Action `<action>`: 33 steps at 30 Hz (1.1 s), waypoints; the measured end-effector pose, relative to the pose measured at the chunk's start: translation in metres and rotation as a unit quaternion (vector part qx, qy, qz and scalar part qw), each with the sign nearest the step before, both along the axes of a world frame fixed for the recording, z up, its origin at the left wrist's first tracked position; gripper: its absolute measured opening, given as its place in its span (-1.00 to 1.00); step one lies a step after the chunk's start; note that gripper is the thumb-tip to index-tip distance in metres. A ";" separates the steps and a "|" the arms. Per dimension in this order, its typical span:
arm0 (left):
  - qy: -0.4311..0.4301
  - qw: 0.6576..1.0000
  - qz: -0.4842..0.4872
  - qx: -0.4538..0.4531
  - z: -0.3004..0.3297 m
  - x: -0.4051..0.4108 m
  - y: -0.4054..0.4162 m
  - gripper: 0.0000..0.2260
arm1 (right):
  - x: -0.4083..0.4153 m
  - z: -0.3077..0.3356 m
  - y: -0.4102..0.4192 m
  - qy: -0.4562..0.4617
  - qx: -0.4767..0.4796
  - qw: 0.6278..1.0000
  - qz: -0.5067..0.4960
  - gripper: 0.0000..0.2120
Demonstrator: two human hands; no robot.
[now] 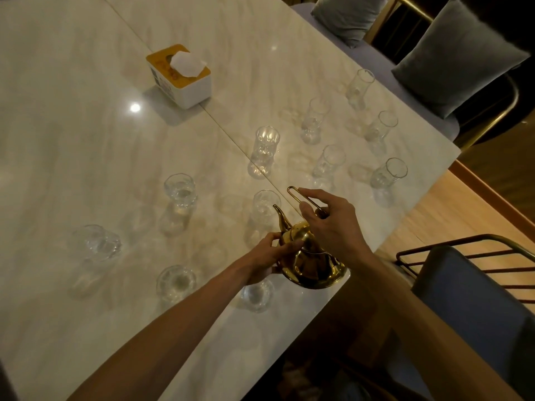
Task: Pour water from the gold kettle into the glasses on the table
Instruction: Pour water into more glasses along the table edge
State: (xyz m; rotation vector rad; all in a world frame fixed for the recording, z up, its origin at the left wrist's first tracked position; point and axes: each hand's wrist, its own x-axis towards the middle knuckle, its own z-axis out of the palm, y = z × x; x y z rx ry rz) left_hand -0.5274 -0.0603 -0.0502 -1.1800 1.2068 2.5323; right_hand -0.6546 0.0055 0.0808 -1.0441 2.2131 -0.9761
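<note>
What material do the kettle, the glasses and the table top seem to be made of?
Kettle: probably polished metal with a gold or brass finish; it mirrors the room.
Glasses: clear glass, apparently faceted; the table shows through them.
Table: glossy marble or a marble-look slab; pale veins and a sharp lamp reflection. Which one, I cannot tell.

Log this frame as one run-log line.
stage: kettle tilted at glass | right hand: holds handle | left hand: steadies gold kettle | spout beside near glass | stream: not visible
</note>
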 end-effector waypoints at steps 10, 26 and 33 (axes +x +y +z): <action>0.002 1.000 0.014 0.014 0.007 -0.003 0.002 -0.34 | -0.003 0.017 -0.010 0.006 0.026 0.999 0.017 -0.68; 0.004 1.000 0.001 0.029 0.021 0.000 0.005 -0.38 | -0.001 0.033 -0.017 0.022 0.057 0.997 0.039 -0.69; 0.013 0.999 0.006 0.033 0.025 0.004 0.008 -0.31 | 0.004 0.039 -0.018 0.030 0.061 0.997 0.044 -0.70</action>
